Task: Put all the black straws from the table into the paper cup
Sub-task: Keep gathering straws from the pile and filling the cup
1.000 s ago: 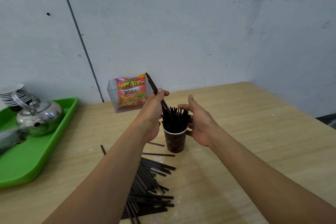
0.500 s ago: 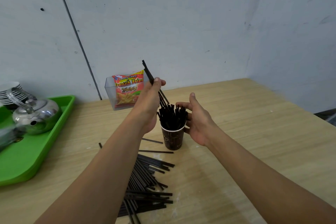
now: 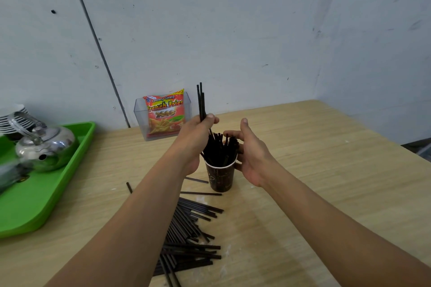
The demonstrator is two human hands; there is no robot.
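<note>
Well, in the head view the left hand (image 3: 198,137) pinches a few black straws (image 3: 201,102) upright at frame centre, lower ends reaching into the paper cup (image 3: 220,177), while the right hand (image 3: 251,154) waits open, fingers relaxed, just beside the cup's right wall. The cup looks crowded, so I judge the new ones may snag, spill over the rim or tip the light cup. A big pile (image 3: 186,235) lies on the table (image 3: 326,170) at lower centre.
</note>
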